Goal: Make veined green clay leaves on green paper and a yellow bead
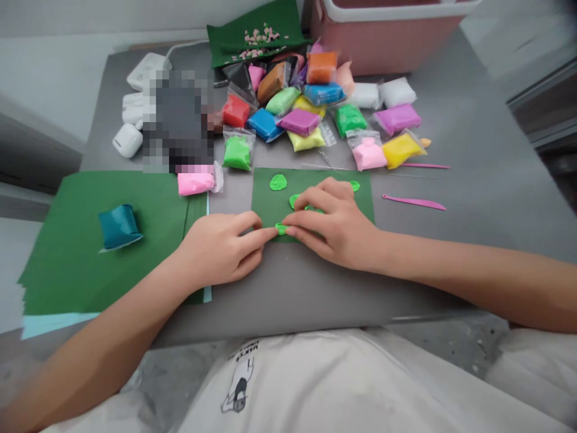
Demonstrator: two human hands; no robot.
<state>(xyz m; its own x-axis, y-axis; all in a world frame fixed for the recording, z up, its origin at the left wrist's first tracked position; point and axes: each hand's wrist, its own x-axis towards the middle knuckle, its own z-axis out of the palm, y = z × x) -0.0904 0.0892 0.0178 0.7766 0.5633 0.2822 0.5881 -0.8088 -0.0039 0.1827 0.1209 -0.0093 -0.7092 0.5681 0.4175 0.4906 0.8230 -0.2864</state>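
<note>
A small bright green clay piece point(280, 228) lies at the near edge of a dark green card point(267, 207). My left hand point(225, 248) presses its stretched index fingertip against the left side of this clay, its other fingers curled in. From the right, the thumb and index finger of my right hand point(336, 224) pinch the same piece. A flattened green clay disc point(278, 182) with a scored surface sits near the card's far left corner. Another green clay piece point(294, 201) is partly under my right fingers, and a third green clay piece point(354, 186) shows at the far right corner.
Several colourful clay packets point(300, 121) cover the back of the table. Right of the card lie a pink plastic knife point(415, 202) and a thin pink tool point(426, 165). Green sheets point(81, 264) with a teal packet point(119, 225) are at left. A pink bin point(378, 42) stands behind.
</note>
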